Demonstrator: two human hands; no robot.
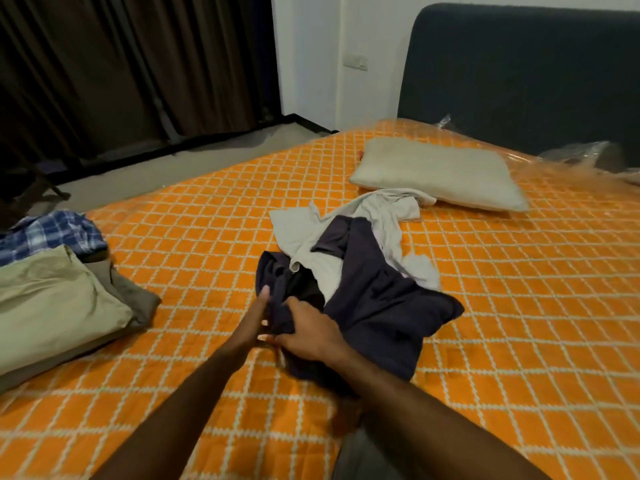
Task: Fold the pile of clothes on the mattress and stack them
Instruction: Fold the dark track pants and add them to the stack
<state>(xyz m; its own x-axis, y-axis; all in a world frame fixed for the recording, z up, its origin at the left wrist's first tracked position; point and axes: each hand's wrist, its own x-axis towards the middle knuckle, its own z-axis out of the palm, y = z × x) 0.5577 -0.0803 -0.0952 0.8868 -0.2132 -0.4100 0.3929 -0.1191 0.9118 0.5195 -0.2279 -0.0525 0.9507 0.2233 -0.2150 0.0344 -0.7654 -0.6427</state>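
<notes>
From the head camera, both hands meet at the near edge of a crumpled dark navy garment [381, 306] lying on the orange, white-latticed mattress [519, 306]. The right hand [308, 336] has its fingers curled into the navy cloth, gripping a bunched fold of it. The left hand [254, 323] lies just beside it with fingers mostly straight, pressed against the same fabric's left edge; whether its thumb pinches the cloth cannot be told. A light grey garment [346, 230], unfolded, lies partly under the navy one and reaches back toward a pale pillow [440, 174] near the dark headboard [519, 71]. Well apart, at the left edge of the mattress, a folded olive-green garment [52, 306] sits on top of a folded grey-brown one [138, 303], with a blue checked garment [52, 233] just behind them. Dark curtains [121, 64] hang beyond the bed.
</notes>
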